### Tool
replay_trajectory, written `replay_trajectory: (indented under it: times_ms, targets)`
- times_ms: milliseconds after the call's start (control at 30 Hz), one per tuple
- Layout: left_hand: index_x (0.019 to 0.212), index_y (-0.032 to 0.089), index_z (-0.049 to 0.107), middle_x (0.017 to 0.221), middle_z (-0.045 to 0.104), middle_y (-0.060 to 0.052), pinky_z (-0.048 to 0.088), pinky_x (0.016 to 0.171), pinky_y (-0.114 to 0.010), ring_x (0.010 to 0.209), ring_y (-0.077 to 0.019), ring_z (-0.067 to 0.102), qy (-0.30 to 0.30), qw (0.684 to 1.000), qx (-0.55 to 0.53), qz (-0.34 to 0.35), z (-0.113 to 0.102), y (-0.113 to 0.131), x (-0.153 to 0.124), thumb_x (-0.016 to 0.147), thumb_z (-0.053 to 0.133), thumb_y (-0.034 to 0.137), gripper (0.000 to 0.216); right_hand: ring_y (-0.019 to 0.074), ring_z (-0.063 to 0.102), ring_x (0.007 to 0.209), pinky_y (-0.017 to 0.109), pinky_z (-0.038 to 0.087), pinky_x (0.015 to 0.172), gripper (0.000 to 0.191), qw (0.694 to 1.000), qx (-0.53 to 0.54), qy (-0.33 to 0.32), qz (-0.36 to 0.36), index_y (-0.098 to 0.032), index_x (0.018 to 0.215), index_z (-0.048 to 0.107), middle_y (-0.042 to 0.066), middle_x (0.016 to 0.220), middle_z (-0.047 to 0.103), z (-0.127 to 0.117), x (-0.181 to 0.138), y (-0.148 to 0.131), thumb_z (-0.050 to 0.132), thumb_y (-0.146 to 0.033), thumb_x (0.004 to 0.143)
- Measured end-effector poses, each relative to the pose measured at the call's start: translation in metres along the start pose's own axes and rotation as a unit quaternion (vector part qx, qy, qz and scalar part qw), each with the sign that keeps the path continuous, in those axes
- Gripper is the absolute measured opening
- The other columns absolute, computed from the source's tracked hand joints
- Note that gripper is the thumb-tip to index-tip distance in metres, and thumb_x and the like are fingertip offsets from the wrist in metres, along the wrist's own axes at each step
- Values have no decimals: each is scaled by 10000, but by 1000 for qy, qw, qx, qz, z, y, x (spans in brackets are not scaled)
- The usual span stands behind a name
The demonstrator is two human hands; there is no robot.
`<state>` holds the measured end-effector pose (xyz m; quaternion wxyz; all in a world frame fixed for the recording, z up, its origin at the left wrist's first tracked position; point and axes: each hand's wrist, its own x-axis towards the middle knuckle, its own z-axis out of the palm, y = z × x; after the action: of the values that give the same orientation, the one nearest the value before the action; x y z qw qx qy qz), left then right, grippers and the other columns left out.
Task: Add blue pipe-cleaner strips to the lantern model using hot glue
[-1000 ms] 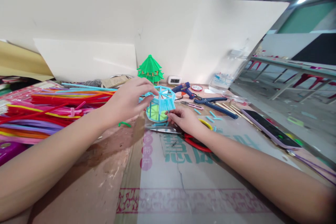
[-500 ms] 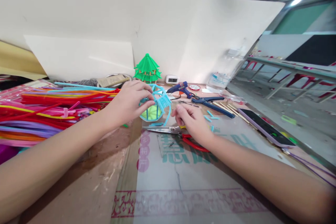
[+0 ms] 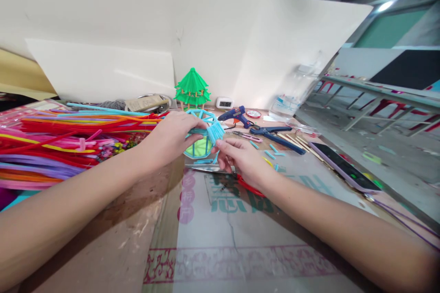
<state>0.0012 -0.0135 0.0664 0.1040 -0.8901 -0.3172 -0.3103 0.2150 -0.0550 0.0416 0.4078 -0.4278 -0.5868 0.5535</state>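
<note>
A light-blue pipe-cleaner frame (image 3: 194,149) with a green base stands in the middle of the table. My left hand (image 3: 178,132) grips its upper left side between thumb and fingers. A slatted blue panel (image 3: 215,132) projects from the frame's right side. My right hand (image 3: 237,153) pinches at that panel's lower right corner, thumb and forefinger together; the fingertips partly hide the loose blue strip there. Beneath my right hand lie scissors (image 3: 202,168) with red handles, partly covered by the hand. Short blue pipe-cleaner pieces (image 3: 202,161) rest in front of the frame.
Bundles of colourful pipe cleaners (image 3: 79,146) fill the left. Behind the frame stands a green tiered roof model (image 3: 192,86), beside a small digital clock (image 3: 225,102). Rightward lie a glue gun (image 3: 237,115), blue-handled pliers (image 3: 278,137), wooden sticks (image 3: 295,142) and a phone (image 3: 343,165).
My right hand has moved left and up from beside the frame to the blue panel, where it now pinches. My left hand has come down slightly, still at the frame.
</note>
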Motion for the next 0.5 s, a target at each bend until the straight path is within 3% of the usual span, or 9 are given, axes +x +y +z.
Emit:
replay_trajectory:
  times_ms: [167, 300, 500]
  targets:
    - [1056, 190, 663, 1024, 747, -63, 500, 902, -369, 986, -234, 688, -1, 1000, 11, -16, -1, 4, -1, 896, 650, 239, 168, 86, 482, 430, 214, 379, 446, 308, 1000, 13, -1, -7, -177, 716, 625, -20, 519, 605, 4, -2, -1, 678, -467, 807]
    - [1165, 181, 612, 1069, 733, -77, 505, 860, -350, 963, -229, 684, 5, 999, 14, -31, -1, 5, 0, 870, 689, 244, 311, 81, 489, 433, 207, 393, 454, 307, 1000, 18, -9, -13, -177, 707, 608, -25, 517, 609, 6, -3, 0, 664, -457, 822]
    - [1161, 206, 664, 1091, 756, -52, 473, 943, -368, 1013, -218, 687, 12, 998, 17, 62, 2, 0, -2, 944, 608, 247, 228, 75, 485, 427, 201, 386, 448, 311, 1000, 19, -7, -3, -174, 707, 604, -27, 518, 608, 7, -2, 1, 665, -458, 817]
